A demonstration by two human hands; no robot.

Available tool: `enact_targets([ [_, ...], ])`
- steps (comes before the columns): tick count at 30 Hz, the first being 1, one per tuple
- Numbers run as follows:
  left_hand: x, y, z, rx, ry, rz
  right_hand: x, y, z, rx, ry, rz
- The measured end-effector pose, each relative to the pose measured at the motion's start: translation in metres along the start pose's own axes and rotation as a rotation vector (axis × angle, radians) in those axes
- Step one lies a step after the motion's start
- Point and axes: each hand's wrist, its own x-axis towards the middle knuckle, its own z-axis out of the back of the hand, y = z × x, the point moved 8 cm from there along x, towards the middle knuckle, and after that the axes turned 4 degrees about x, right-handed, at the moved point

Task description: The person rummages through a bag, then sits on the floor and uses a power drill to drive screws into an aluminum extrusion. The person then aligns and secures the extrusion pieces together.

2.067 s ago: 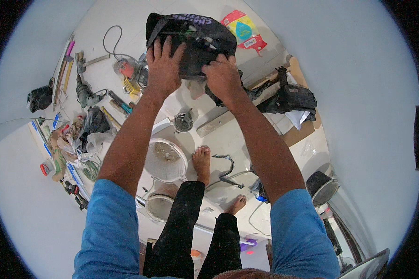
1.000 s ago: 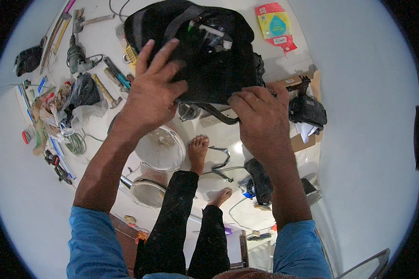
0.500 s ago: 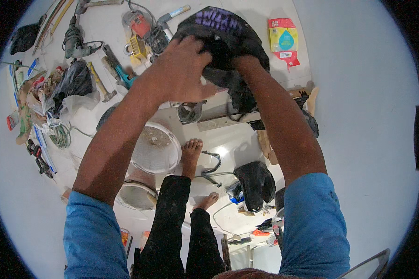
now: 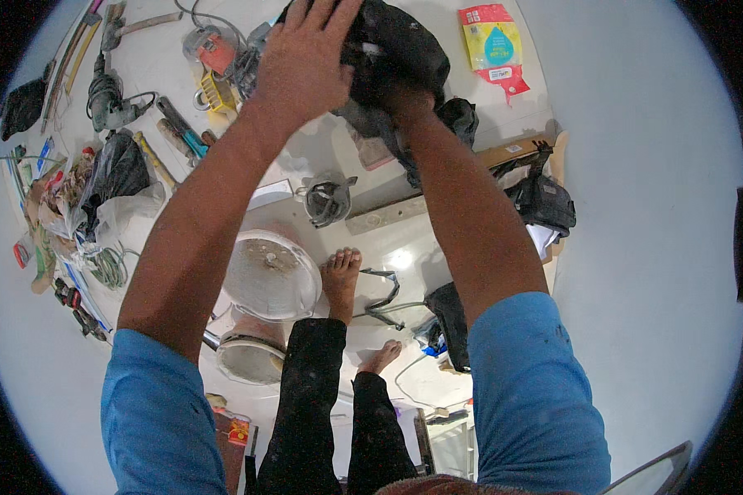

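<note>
A black bag [image 4: 404, 49] is held up in front of me near the top of the view. My left hand [image 4: 305, 58] lies flat against its left side with the fingers spread and pointing up. My right hand [image 4: 406, 103] is pushed in under the bag, gripping its dark fabric; the fingers are mostly hidden by it. Both forearms rise from blue sleeves at the lower edge. Below them I see my black trousers and bare feet [image 4: 341, 276] on a white floor.
Tools lie on the floor at upper left: an orange power tool [image 4: 215, 54], a grey drill [image 4: 107, 95], hand tools, plastic bags [image 4: 120, 177]. Two white buckets [image 4: 271, 276] stand by my feet. A yellow-red packet [image 4: 495, 45] lies upper right, a black pouch [image 4: 545, 202] on cardboard at right.
The bag has been lifted higher and closer to the camera. My left hand slid from the top to the left side, and my right hand moved underneath it.
</note>
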Motion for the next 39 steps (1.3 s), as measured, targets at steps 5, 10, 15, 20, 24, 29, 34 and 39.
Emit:
enact_targets([
  [5, -0.003, -0.01, -0.018, 0.123, -0.247, -0.211, 0.014, -0.029, 0.012, 0.111, -0.034, -0.039],
  [10, 0.0, 0.011, -0.032, 0.134, -0.217, -0.177, 0.014, -0.009, -0.025, 0.215, 0.109, 0.079],
  [15, 0.007, 0.01, -0.033, 0.185, -0.233, -0.22, 0.005, 0.001, -0.045, 0.115, 0.316, 0.25],
  [20, 0.009, 0.0, -0.032, 0.202, -0.163, -0.148, -0.046, 0.032, -0.036, 0.187, 0.156, 0.271],
  [24, 0.004, -0.01, -0.028, 0.25, 0.047, -0.081, -0.037, 0.035, -0.002, 0.14, -0.003, 0.195],
  [29, 0.002, -0.03, -0.023, 0.479, 0.278, -0.143, 0.013, -0.031, 0.025, 0.089, -0.228, 0.044],
  [34, -0.007, -0.01, -0.104, 0.449, 0.242, -0.367, 0.008, -0.01, 0.014, -0.201, -0.03, 0.179],
  [39, 0.008, 0.0, -0.138, 0.4, 0.182, -0.32, 0.012, -0.021, -0.011, -0.318, -0.161, 0.215],
])
